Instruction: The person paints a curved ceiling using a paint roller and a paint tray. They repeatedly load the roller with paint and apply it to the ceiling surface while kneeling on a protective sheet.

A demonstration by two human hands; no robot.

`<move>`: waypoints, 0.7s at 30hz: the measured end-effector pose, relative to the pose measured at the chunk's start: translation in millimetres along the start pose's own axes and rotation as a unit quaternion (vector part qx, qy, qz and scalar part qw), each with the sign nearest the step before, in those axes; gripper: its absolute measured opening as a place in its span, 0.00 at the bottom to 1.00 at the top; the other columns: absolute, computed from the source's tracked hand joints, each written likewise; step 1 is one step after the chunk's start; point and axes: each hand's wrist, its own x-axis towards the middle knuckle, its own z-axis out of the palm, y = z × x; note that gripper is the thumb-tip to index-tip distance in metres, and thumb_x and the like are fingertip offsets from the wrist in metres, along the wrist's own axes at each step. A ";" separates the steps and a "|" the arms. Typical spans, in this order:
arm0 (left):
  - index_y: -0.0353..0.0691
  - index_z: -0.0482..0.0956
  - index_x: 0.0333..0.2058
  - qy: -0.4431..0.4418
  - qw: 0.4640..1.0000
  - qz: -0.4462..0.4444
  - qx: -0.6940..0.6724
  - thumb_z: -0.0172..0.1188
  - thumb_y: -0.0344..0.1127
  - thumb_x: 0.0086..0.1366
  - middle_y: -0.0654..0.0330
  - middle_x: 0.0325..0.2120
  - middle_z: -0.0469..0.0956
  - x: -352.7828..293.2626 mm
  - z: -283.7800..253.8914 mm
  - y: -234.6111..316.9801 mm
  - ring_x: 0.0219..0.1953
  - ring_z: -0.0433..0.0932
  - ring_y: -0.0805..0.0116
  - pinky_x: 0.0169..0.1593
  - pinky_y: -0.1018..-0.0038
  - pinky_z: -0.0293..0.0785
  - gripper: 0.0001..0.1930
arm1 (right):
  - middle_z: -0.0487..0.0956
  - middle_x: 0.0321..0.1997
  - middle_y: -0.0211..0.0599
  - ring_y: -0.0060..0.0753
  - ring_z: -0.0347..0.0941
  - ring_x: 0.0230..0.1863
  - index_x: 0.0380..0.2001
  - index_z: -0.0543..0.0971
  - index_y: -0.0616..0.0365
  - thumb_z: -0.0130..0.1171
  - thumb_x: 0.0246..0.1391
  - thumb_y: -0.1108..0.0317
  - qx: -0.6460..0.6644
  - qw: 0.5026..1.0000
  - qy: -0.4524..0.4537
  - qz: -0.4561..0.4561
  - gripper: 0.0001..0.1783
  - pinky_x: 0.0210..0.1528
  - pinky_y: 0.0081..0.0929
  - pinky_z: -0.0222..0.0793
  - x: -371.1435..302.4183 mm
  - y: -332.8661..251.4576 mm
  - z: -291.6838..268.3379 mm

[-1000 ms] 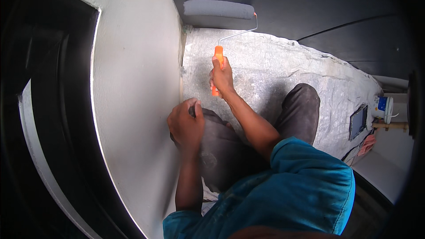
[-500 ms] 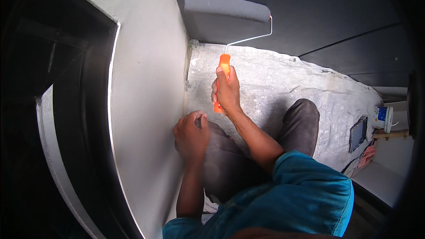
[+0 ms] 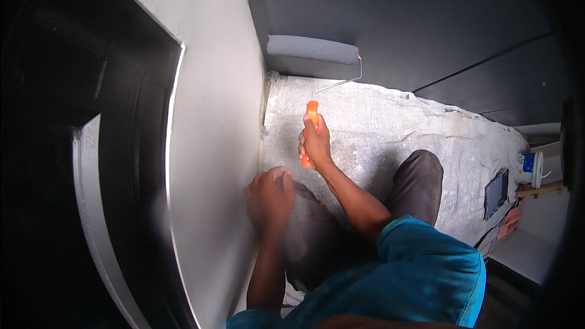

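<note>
My right hand (image 3: pixel 315 141) is wrapped round the orange handle of a paint roller (image 3: pixel 313 49). The roller's grey sleeve lies level against the dark grey wall (image 3: pixel 390 24), low down beside the corner with the pale side wall (image 3: pixel 210 103). A thin bent wire frame joins sleeve and handle. Over my left knee rests my left hand (image 3: pixel 270 200), somewhat blurred, its fingers loosely bent and the thumb apart, with nothing seen in it. It is close to the pale wall.
A paint-stained pale drop cloth (image 3: pixel 365 116) covers the floor up to the dark wall. To the right are a dark paint tray (image 3: pixel 496 194), a white and blue bucket (image 3: pixel 529 169) and a pinkish rag (image 3: pixel 509 222). A dark door frame (image 3: pixel 134 116) stands at the left.
The roller has come down the dark wall, nearer the floor, with my right hand lower too. My left hand stays on the knee. The whole view has shifted slightly.
</note>
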 end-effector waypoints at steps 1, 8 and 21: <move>0.51 0.87 0.41 -0.002 1.000 -0.001 -0.003 0.68 0.43 0.65 0.60 0.41 0.86 0.6 0.9 -2.5 0.50 0.81 0.54 0.55 0.59 0.76 0.09 | 0.66 0.16 0.28 0.22 0.59 0.09 0.48 0.67 0.53 0.50 0.75 0.52 0.002 1.000 -0.003 -0.006 0.16 0.11 0.27 0.60 -2.4 -3.5 1.7; 0.51 0.88 0.39 0.010 1.000 0.008 -0.026 0.68 0.43 0.65 0.61 0.39 0.87 4.6 -1.2 3.8 0.47 0.82 0.55 0.56 0.59 0.74 0.08 | 0.67 0.20 0.26 0.19 0.62 0.12 0.49 0.66 0.54 0.52 0.75 0.55 -0.014 0.994 -0.008 -0.107 0.15 0.13 0.24 0.60 -25.4 -60.2 18.4; 0.55 0.88 0.40 -0.032 0.998 -0.013 0.051 0.66 0.48 0.65 0.62 0.35 0.87 21.2 14.0 2.4 0.45 0.83 0.57 0.58 0.60 0.71 0.10 | 0.67 0.26 0.23 0.12 0.61 0.16 0.54 0.66 0.56 0.53 0.75 0.54 0.012 0.945 -0.080 -0.316 0.18 0.17 0.18 0.60 -39.9 -190.7 64.8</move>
